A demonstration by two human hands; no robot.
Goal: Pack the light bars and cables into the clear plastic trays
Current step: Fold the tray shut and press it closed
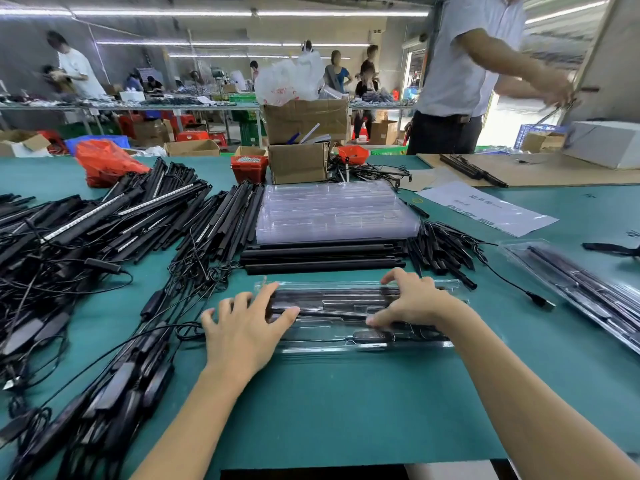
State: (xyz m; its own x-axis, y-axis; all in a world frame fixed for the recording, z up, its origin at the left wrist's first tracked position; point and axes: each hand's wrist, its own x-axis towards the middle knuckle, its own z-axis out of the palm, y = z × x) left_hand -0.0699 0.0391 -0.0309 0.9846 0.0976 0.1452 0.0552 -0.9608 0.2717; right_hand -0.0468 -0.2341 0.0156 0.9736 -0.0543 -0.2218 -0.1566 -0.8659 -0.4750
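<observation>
Across the lower middle of the frame, on the green table mat [346, 403], a clear plastic tray [349, 315] is laid with its long axis running left to right, square to the person's forearms. Black light bars [332, 299] are already seated lengthwise in its upper channels, and a cable with an inline controller [372, 337] is seen in the channel nearest the person.

The left hand [244, 336] is spread flat over the tray's left end, fingers straight and fanned, thumb reaching rightward onto the plastic; nothing is gripped. The right hand [412, 301] is set on the tray right of its middle, fingers slightly arched, fingertips pressed down on the bars and thumb lowered toward the cable channel. Whether anything is pinched beneath it cannot be told, though a pressing touch is judged likelier.

The coming move is judged to turn on this: the tray lies directly under both hands, its length spanning the gap between them, so contents can be pressed home or the tray lifted from its two ends without reaching. The right hand is nearer the cable channel.

Further supplies are placed beyond the tray, toward the upper middle: a row of loose bars [322, 259] parallel to it, then a stack of empty trays [334, 211]. A tangled heap of bars and cables [86, 237] fills the left, and a packed tray [581, 289] lies at the right edge.
</observation>
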